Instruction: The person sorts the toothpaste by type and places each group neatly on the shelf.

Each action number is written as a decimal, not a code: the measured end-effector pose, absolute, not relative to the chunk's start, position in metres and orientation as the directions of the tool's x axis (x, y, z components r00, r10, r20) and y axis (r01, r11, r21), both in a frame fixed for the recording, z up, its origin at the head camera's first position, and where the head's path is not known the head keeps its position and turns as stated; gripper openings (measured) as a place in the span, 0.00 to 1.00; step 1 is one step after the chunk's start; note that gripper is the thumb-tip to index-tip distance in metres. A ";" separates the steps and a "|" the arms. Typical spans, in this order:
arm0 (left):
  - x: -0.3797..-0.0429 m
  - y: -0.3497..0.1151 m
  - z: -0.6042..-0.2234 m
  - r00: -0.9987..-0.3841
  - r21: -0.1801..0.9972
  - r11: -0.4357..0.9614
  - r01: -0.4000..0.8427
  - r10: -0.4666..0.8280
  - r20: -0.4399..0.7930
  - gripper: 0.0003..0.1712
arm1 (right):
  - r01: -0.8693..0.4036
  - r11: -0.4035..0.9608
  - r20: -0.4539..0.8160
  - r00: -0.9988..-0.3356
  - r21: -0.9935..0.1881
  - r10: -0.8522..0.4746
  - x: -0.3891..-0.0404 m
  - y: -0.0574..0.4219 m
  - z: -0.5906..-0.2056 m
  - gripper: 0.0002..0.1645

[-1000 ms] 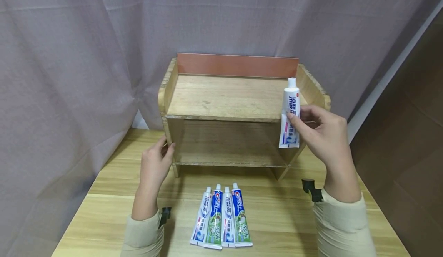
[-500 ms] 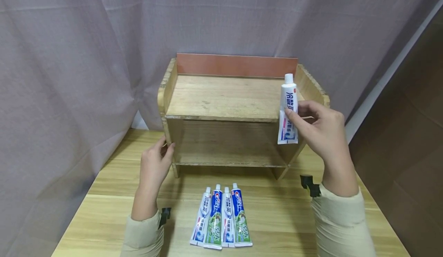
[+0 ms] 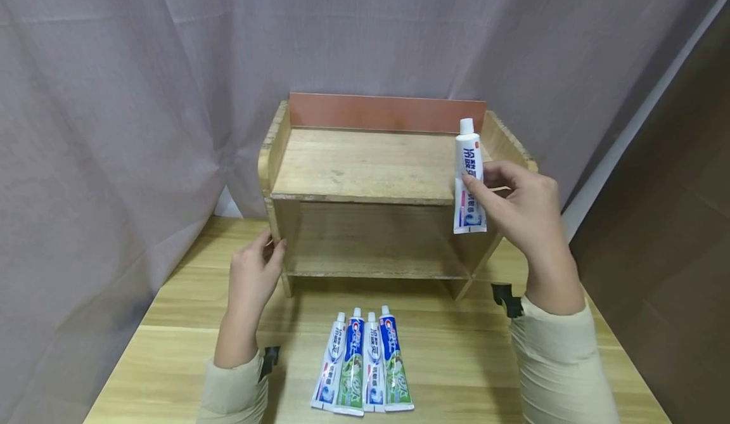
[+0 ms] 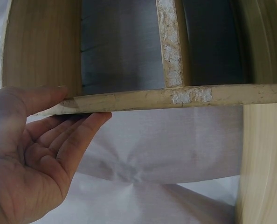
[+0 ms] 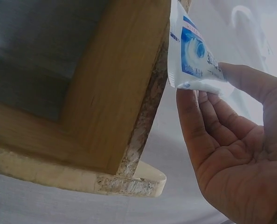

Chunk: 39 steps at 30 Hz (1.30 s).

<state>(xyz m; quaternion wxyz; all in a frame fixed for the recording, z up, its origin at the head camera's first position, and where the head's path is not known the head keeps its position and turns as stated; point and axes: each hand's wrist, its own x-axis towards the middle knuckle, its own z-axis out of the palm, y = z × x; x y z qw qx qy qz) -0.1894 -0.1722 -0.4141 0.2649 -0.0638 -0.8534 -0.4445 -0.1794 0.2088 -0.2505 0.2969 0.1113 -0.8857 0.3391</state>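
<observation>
In the head view my right hand [image 3: 527,212] pinches a white toothpaste tube [image 3: 467,148], cap up, in front of the right part of a small two-tier wooden shelf [image 3: 353,167]. Thumb and fingers hold the tube from its side, as the right wrist view shows with the tube's flat crimped end [image 5: 175,51] near the shelf's edge. My left hand [image 3: 251,278] grips the shelf's left side panel [image 4: 138,100], thumb on one face and fingers on the other. Several toothpaste tubes [image 3: 373,360], white ones alternating with blue-green ones, lie side by side before the shelf.
The shelf stands on a wood-grain table [image 3: 171,348]. A reddish-brown strip [image 3: 388,113] runs along its top back edge. Behind hangs a grey curtain [image 3: 365,31], and a brown panel [image 3: 661,221] rises on the right.
My right hand has carried the toothpaste tube slightly left and up. My left hand keeps its grip on the side panel. The head view has tilted a little.
</observation>
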 end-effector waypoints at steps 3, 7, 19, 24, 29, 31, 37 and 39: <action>-0.190 -0.172 -0.415 -0.853 0.725 0.599 0.340 -0.128 0.506 0.17 | -0.392 0.750 0.593 -0.805 -0.532 0.000 -0.181 0.208 -0.248 0.23; -0.191 -0.172 -0.415 -0.850 0.727 0.596 0.341 -0.135 0.509 0.18 | -0.393 0.757 0.597 -0.802 -0.522 -0.004 -0.184 0.209 -0.244 0.23; -0.192 -0.172 -0.414 -0.853 0.731 0.598 0.329 -0.144 0.501 0.18 | -0.352 0.778 0.572 -0.820 -0.520 0.011 -0.192 0.210 -0.234 0.26; -0.192 -0.172 -0.413 -0.852 0.730 0.598 0.332 -0.142 0.503 0.18 | -0.340 0.782 0.561 -0.827 -0.523 0.016 -0.198 0.210 -0.228 0.28; -0.192 -0.172 -0.413 -0.854 0.726 0.602 0.332 -0.136 0.503 0.17 | -0.307 0.792 0.535 -0.844 -0.528 0.030 -0.204 0.210 -0.224 0.31; -0.193 -0.172 -0.413 -0.855 0.726 0.603 0.331 -0.134 0.501 0.17 | -0.291 0.793 0.517 -0.855 -0.535 0.035 -0.206 0.211 -0.223 0.33; -0.194 -0.171 -0.413 -0.854 0.725 0.604 0.331 -0.136 0.502 0.17 | -0.268 0.792 0.491 -0.870 -0.548 0.045 -0.217 0.211 -0.222 0.33; -0.194 -0.171 -0.413 -0.855 0.727 0.603 0.330 -0.136 0.501 0.18 | -0.258 0.796 0.486 -0.872 -0.548 0.052 -0.221 0.211 -0.223 0.33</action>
